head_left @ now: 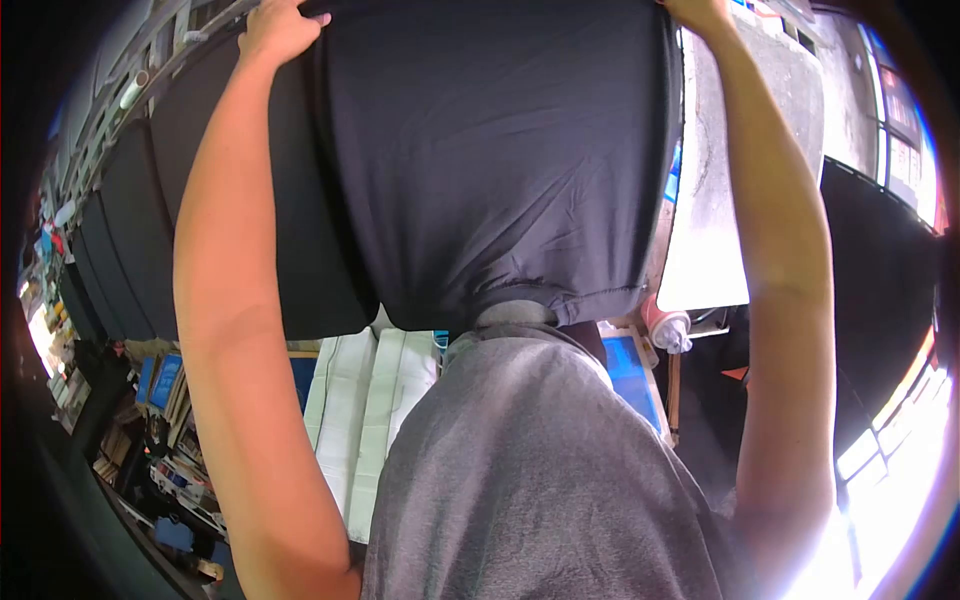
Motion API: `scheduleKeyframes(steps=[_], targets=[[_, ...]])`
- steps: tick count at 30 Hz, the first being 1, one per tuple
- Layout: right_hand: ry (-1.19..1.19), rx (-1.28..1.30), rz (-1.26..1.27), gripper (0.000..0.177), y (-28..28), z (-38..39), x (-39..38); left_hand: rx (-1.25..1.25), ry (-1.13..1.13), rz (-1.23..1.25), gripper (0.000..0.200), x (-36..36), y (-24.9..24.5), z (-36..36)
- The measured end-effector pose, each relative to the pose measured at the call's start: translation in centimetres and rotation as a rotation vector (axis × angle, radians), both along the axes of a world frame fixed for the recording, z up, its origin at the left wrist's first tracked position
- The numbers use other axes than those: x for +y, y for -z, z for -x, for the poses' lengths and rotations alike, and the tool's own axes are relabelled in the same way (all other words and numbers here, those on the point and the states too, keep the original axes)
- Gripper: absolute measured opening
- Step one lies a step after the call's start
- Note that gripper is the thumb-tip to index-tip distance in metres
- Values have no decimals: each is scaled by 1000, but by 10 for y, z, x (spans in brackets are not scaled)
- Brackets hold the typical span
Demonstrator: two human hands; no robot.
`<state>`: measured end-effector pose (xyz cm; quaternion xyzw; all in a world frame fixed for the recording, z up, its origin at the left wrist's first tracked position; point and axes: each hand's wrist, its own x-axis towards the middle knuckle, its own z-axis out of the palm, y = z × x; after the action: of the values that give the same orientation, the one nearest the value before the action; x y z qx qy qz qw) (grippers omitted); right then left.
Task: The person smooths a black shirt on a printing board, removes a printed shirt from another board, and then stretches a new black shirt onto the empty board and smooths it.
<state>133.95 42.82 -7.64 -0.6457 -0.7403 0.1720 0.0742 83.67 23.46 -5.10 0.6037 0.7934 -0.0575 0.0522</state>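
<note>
A black T-shirt (pixel 510 130) lies spread over a flat board before me, its neckline toward my body and a grey rounded board end (pixel 515 313) showing at the collar. At the top left, my left hand (pixel 278 32) is closed at the shirt's far left edge, thumb against the cloth. My right hand (pixel 700 14) is at the far right edge, its fingers closed at the fabric. The picture's top border cuts off part of both hands.
More black cloth-covered boards (pixel 215 150) run in a row to the left. A pale board (pixel 705 220) stands at right, with a whitish roll (pixel 668 325) below it. White wrapped packs (pixel 365 400) and a blue panel (pixel 630 375) lie underneath. Shelves with mixed items (pixel 180 470) are lower left.
</note>
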Motion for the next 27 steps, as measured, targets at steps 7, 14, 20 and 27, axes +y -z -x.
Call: scheduleKeyframes(steps=[7,14,20,27], targets=[[-205,282,-219,82,10,15,-101,-309,-139,-364,71,-69,11,-56],[-43,454,-89,60,-17,-67,-303,-750,-291,-287,39,-285,-14,-135],[437,580,440,38,30,-159,-453,-625,-551,91,41,-421,7,-187],[556,524,431,43,2,-134,-454,-586,-691,-219,42,-424,16,-210]])
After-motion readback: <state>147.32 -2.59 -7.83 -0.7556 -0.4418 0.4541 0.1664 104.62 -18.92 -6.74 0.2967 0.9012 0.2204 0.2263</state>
